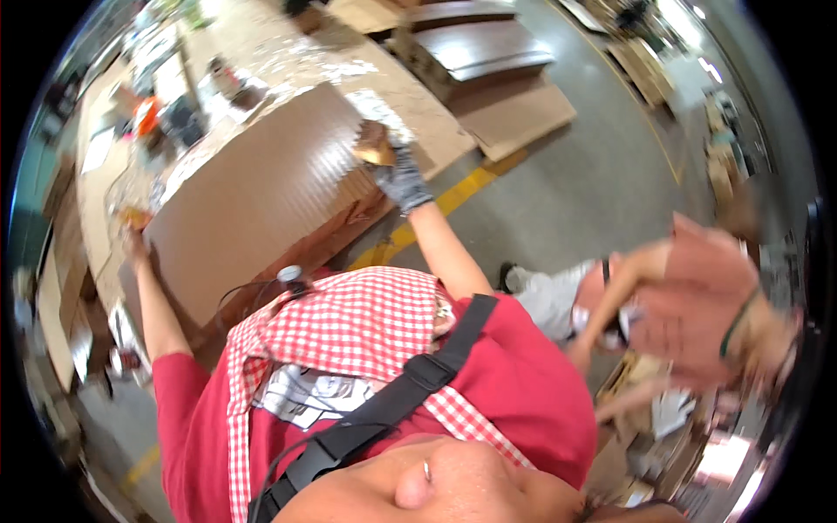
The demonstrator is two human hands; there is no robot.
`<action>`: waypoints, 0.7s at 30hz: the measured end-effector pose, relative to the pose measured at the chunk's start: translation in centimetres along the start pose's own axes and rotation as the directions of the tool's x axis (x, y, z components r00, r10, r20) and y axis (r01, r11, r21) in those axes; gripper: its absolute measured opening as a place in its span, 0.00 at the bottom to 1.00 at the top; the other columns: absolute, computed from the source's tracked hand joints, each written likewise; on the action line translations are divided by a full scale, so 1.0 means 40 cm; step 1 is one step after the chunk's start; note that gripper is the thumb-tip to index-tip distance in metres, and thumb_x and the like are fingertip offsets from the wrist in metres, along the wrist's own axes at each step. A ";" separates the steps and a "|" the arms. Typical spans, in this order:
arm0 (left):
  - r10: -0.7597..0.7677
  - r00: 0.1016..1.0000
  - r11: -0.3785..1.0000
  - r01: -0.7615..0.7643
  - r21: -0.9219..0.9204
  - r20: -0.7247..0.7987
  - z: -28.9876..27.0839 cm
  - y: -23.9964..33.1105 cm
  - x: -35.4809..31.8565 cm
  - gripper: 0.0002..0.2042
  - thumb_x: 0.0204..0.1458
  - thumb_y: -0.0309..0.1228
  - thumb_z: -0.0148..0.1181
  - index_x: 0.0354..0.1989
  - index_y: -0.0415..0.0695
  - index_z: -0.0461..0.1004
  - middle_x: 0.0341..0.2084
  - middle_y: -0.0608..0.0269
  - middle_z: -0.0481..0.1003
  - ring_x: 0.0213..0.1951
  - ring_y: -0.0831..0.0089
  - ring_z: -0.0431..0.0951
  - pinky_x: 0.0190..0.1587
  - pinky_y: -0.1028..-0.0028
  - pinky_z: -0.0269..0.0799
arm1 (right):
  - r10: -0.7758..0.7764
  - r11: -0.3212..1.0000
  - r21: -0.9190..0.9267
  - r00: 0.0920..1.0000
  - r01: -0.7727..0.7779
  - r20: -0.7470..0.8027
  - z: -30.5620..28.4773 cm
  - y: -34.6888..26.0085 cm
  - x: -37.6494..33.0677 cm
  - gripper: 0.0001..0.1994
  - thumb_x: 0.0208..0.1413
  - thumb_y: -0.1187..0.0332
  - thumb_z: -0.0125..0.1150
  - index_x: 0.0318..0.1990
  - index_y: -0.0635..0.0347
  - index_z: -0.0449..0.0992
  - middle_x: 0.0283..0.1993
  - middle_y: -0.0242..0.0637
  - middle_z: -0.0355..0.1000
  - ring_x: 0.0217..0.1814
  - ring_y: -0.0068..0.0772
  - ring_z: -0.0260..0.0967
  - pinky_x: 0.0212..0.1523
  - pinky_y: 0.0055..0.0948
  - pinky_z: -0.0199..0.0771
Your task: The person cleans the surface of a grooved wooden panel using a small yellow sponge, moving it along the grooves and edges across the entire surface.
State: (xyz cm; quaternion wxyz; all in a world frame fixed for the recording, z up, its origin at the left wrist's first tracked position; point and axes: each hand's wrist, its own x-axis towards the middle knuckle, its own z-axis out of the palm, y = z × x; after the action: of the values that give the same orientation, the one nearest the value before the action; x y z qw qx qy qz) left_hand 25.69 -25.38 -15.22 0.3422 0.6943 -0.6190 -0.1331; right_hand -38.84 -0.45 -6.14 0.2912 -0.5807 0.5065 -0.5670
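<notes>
An industrial workshop, a yellow stripe point(466, 193) running across grey flooring point(593, 166), stacked brown sheets point(514, 113) lying beside a cluttered tabletop point(436, 131), a co-worker point(697, 305) leaning nearby, more boards point(641, 71) resting farther off.

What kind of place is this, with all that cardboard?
Probably a factory or packing workshop: there's a corrugated cardboard sheet on a cluttered worktable, more flat cardboard nearby and a yellow floor line.
</notes>
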 end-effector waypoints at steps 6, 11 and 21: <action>0.079 0.996 0.957 -0.061 0.284 -0.050 -0.027 0.097 -0.064 0.27 0.58 0.54 0.27 0.49 0.53 0.71 0.46 0.50 0.72 0.49 0.51 0.70 0.50 0.57 0.63 | 0.310 0.839 0.479 0.950 -0.258 -0.032 -0.009 0.044 -0.018 0.22 0.56 0.64 0.53 0.57 0.61 0.59 0.55 0.43 0.63 0.56 0.38 0.62 0.59 0.32 0.63; -0.126 0.992 0.991 0.125 0.038 0.020 -0.072 0.215 -0.099 0.33 0.53 0.63 0.29 0.36 0.52 0.79 0.38 0.56 0.76 0.44 0.54 0.74 0.49 0.62 0.64 | 0.576 0.266 0.932 0.816 -0.247 0.051 -0.010 -0.021 -0.002 0.24 0.60 0.56 0.47 0.59 0.59 0.58 0.59 0.43 0.59 0.60 0.43 0.58 0.60 0.43 0.62; -0.064 0.998 0.998 0.064 -0.008 0.007 -0.070 0.242 -0.108 0.30 0.58 0.54 0.32 0.33 0.41 0.78 0.35 0.53 0.77 0.42 0.59 0.75 0.46 0.68 0.64 | 0.485 0.327 0.909 0.872 -0.258 0.073 -0.027 -0.023 -0.001 0.24 0.59 0.57 0.49 0.58 0.59 0.59 0.57 0.45 0.61 0.58 0.44 0.60 0.59 0.43 0.64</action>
State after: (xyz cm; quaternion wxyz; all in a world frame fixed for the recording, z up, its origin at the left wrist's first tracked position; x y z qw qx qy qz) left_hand 19.10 -20.42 -8.02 0.3386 0.7117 -0.5972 -0.1489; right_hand -39.64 0.12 -5.11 0.6208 -0.1371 0.2715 -0.7226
